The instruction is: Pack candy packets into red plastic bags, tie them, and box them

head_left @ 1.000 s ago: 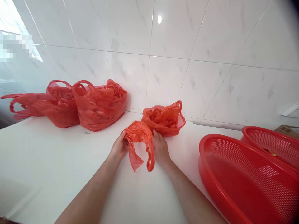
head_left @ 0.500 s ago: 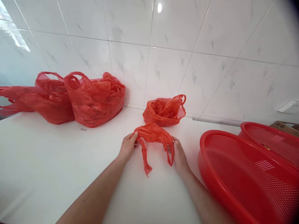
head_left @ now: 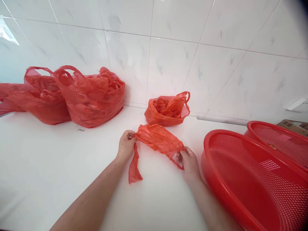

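Note:
A thin red plastic bag [head_left: 160, 138] is stretched between my two hands above the white table [head_left: 144, 205]. My left hand [head_left: 126, 144] pinches its left end, and a loose strip of the bag hangs below those fingers. At the other end, my right hand [head_left: 190, 160] grips the bag near a handle loop, which dangles beside the fingers. Just behind stands a small red bag [head_left: 166, 120] filled with crumpled red plastic.
Larger stuffed red bags [head_left: 93, 109] sit at the back left against the tiled wall [head_left: 173, 67]. On the right stand a red plastic basket [head_left: 223, 179] and a second red basket [head_left: 260, 128] behind it. A small scrap [head_left: 81, 130] lies on the table.
My hands have moved apart, and the bag between them is spread wider and flatter. My right hand has come lower and to the right. The view has tilted down slightly.

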`<state>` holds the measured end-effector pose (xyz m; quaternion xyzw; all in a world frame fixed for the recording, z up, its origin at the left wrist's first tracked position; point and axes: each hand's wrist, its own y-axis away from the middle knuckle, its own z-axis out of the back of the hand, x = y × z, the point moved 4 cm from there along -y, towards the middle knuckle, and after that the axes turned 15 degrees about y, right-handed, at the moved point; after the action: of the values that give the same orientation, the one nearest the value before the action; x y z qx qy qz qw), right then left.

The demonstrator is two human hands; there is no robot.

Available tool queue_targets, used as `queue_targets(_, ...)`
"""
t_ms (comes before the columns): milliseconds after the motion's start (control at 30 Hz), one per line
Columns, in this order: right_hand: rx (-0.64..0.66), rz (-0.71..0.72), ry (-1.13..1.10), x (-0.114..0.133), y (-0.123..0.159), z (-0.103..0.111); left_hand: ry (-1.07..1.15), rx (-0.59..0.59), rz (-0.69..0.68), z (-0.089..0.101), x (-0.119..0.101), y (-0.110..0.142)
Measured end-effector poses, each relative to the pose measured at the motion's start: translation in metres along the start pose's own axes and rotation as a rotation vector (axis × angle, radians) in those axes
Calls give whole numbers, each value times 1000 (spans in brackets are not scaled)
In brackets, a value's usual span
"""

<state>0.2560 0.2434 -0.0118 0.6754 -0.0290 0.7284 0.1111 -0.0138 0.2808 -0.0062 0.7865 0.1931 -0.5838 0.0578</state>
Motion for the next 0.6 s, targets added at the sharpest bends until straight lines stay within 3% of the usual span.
queue_targets(133,22,-13,-185,-1,-7,6,-72,-96,-42,19,-6,-10)
queue_targets(267,21,-78,-293,-1,-8,6,-166,-32,-43,14,-15,-6)
queue_targets(333,14,-126,-356,-1,-7,5,-239,81,-135,3,-22,0)
queue_targets(433,26,-162,-416,-1,-6,4,-426,307,-445,-19,-34,14)
queue_targets(500,38,-163,-431,-1,-6,4,-542,397,-610,-29,-36,24)
queue_targets(600,69,-126,-420,0,-5,2,-677,538,-685,-43,-29,34)
